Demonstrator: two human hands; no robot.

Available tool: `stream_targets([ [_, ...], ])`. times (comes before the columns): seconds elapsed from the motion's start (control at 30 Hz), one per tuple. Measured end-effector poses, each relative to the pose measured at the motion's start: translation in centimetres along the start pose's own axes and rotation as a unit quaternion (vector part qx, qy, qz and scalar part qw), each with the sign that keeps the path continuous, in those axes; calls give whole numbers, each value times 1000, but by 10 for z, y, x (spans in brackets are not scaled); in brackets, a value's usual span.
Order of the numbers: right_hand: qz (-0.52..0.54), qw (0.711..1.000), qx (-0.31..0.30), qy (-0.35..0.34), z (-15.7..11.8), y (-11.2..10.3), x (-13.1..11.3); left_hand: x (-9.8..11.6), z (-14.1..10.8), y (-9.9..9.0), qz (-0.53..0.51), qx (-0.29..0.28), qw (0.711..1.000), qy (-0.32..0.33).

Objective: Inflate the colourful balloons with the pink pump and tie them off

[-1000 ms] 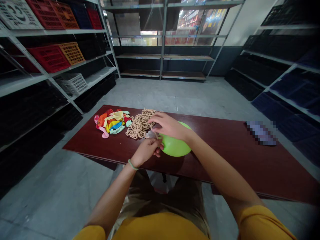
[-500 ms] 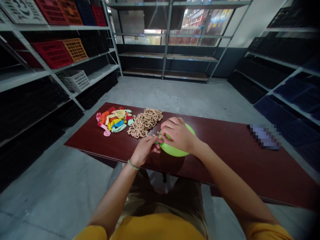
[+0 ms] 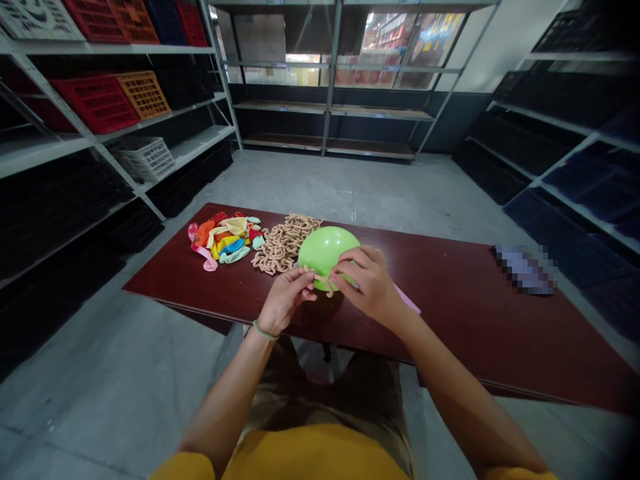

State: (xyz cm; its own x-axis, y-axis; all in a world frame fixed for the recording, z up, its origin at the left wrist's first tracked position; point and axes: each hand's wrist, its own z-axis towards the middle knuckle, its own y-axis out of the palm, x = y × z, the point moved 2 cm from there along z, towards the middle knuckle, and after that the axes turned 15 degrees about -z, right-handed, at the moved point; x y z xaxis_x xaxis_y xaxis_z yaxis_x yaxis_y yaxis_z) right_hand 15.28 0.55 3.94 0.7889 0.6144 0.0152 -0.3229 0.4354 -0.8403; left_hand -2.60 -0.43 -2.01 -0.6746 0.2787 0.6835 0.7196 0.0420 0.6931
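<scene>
Quick rundown of what you can't really make out here, mate. Your left hand (image 3: 285,300) and right hand (image 3: 367,283) cover the bottom of the green balloon (image 3: 325,257), so its neck is hidden. There's a tiny metal glint (image 3: 355,285) by your right fingers, too small to tell what it is. A pink strip (image 3: 407,300) sticks out past your right wrist, the rest tucked under it. Over at 3 o'clock, the object on the dark red table (image 3: 525,270) is pixelated beyond recognition. At 11 o'clock, the top edge cuts off the red crates (image 3: 130,20), and at 1 o'clock, the stuff beyond the window (image 3: 395,47) is just a colorful blur.
</scene>
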Motion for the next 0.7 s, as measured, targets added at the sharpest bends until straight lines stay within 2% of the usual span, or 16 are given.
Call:
stream_targets([
  [0.1,-1,1000,25,10,7,3,-2,2,-1,3,37,-40,998,12],
  [0.2,-11,1000,17,-6,13,9,-6,5,-3,5,86,-69,993,30],
  [0.43,-14,1000,7,-10,17,16,-9,10,-3,3,171,-59,981,64],
  [0.53,-32,999,-3,1,16,16,-13,9,-2,5,201,-40,970,128],
  [0.7,-49,998,25,19,13,16,-22,-2,-2,8,211,0,942,263],
])
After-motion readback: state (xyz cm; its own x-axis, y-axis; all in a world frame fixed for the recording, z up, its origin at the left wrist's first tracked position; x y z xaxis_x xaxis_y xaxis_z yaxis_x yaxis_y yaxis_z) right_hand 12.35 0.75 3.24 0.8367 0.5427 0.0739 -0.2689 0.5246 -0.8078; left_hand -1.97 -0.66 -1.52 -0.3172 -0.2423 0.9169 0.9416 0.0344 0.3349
